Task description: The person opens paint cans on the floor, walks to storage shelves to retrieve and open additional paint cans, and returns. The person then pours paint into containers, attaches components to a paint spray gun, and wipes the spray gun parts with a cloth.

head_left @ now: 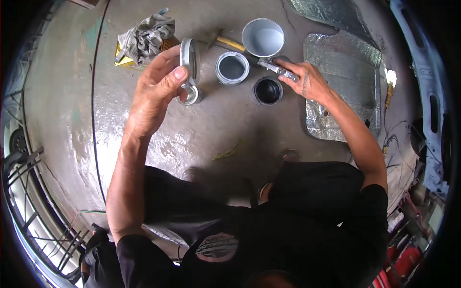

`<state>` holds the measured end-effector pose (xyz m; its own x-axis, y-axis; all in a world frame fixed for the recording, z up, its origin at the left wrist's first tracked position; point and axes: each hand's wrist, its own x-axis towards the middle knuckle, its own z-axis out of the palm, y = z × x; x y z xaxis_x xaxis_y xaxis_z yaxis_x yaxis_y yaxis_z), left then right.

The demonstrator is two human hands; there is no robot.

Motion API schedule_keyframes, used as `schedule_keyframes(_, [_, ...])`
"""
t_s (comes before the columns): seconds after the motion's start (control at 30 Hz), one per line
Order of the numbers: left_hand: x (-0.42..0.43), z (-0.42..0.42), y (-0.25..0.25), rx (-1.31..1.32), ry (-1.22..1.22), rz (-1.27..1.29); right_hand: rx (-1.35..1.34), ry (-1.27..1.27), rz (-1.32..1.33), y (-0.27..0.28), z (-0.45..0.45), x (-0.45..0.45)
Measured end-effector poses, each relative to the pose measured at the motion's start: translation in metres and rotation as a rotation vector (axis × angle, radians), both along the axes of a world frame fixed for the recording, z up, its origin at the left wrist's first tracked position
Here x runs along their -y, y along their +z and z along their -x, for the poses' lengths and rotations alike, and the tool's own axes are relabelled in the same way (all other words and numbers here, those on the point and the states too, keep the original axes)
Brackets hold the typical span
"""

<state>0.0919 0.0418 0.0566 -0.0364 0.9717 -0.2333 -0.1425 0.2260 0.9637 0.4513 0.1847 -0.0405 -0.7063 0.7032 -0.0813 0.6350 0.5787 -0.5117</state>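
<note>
My left hand point(161, 89) grips a round silver can lid point(190, 60), tilted on edge between thumb and fingers. Just below it stands a small silver tin point(192, 95), partly hidden by the fingers. My right hand point(305, 79) is closed around a silver metal hand tool point(281, 71), which looks like pliers; its tip points left. Around that tip stand three open containers: a can with grey paint point(232, 68), a larger pot with light grey liquid point(263, 39), and a can with a dark inside point(268, 91).
A hammer-like tool with a yellow handle point(231, 44) lies behind the cans. Crumpled grey cloth point(149, 38) sits on a yellow box point(124, 58) at the back left. Silver foil sheeting point(341, 81) covers floor at right. A blue metal panel point(427, 96) stands at the far right.
</note>
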Motion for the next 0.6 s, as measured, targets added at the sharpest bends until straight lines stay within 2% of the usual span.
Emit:
schedule_keyframes(0.03, [0.000, -0.002, 0.001, 0.009, 0.013, -0.005, 0.034, -0.009, -0.062, -0.004, -0.004, -0.003])
schedule_keyframes(0.13, [-0.001, -0.001, -0.004, 0.010, 0.010, -0.005, 0.146, -0.060, -0.006, 0.000, -0.007, -0.008])
schedule_keyframes(0.6, [-0.002, 0.008, -0.012, -0.075, -0.001, 0.002, 0.361, 0.007, -0.015, -0.009, -0.008, -0.015])
